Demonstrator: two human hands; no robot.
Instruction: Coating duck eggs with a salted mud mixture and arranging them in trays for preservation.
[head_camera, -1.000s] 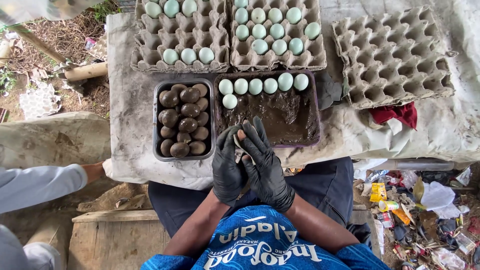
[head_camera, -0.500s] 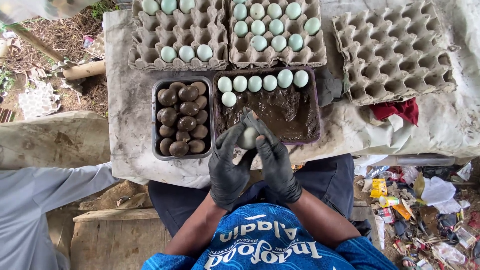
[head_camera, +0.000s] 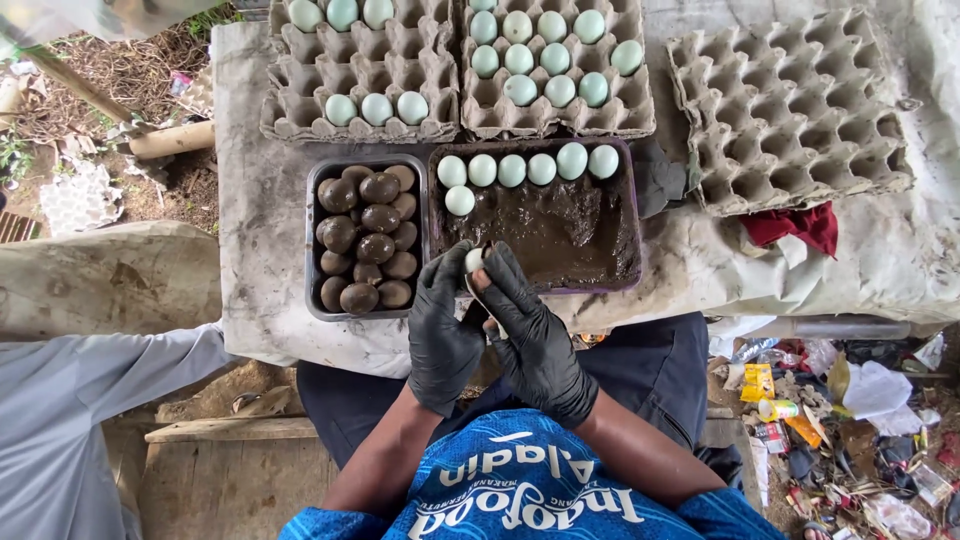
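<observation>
Two gloved hands, left (head_camera: 443, 325) and right (head_camera: 530, 335), closed around one pale egg (head_camera: 474, 260) beside mud tray (head_camera: 632, 215); coating underway, probably needing turning, then placing with coated eggs (head_camera: 365, 240).

We saw a cloth-covered counter (head_camera: 260, 250) carrying two trays, one (head_camera: 312, 250) of mud-coated eggs, one (head_camera: 632, 240) of mud; three egg cartons (head_camera: 790, 110) behind them; and a red rag (head_camera: 795, 225).

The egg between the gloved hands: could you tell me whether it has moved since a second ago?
Yes. The egg now sits slightly higher, nearer the mud tray's front edge, with more pale shell showing between the left hand and right hand.
</observation>
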